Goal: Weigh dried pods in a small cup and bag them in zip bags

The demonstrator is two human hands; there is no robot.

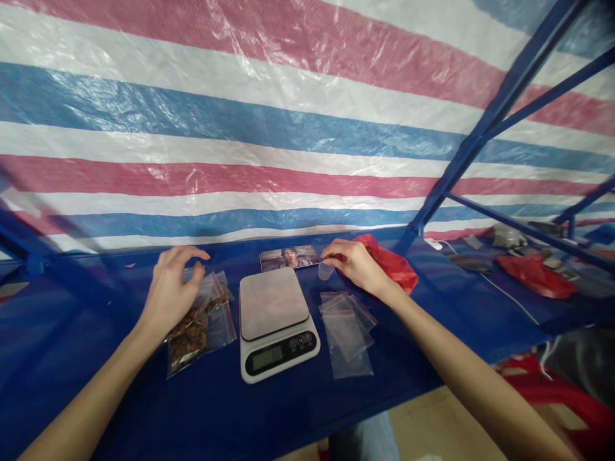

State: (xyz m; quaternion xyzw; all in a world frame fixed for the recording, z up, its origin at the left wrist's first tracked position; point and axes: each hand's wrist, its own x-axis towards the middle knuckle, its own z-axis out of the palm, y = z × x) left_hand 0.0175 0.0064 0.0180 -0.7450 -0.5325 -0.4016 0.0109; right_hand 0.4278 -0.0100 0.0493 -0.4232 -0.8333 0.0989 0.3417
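My left hand hovers at the clear zip bags of brown pieces, thumb and forefinger apart in a curve, with nothing seen between them. Pinched by its rim in my right hand is a small clear plastic cup. Something dark brown shows at those fingertips, too small to name. Between the hands stands a white digital scale with a bare platform; its lit display is hard to read. Flat clear zip bags lie overlapping to the scale's right.
Behind the scale lies a phone or card with a picture. A red plastic bag sits beyond my right wrist. Blue metal bars rise at the right. Farther right are another red bag, a white cable and a red stool.
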